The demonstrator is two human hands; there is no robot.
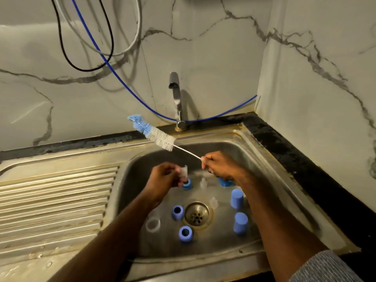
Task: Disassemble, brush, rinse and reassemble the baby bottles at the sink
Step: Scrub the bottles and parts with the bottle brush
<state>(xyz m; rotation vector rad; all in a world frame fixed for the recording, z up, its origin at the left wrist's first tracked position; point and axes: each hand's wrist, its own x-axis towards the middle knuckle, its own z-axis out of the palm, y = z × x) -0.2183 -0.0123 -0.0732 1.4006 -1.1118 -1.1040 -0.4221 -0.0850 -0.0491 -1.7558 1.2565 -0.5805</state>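
Observation:
My right hand (218,165) grips the wire handle of a bottle brush (157,136), whose white and blue bristles point up and left over the sink's back rim. My left hand (165,175) pinches a small clear teat (184,171) above the basin. Scattered on the sink floor are blue collar rings (177,212) (185,233), blue caps (237,198) (240,222), a clear bottle lying on its side (153,224) and clear teats (203,182) (214,202). Another blue ring (186,184) sits just below my left hand, and one (223,182) is partly hidden under my right hand.
The steel sink (254,151) has a drain (196,213) in the middle and a ribbed draining board (55,200) to the left. A tap (176,98) stands at the back, with no water running. Cables and a blue hose (122,78) hang on the marble wall.

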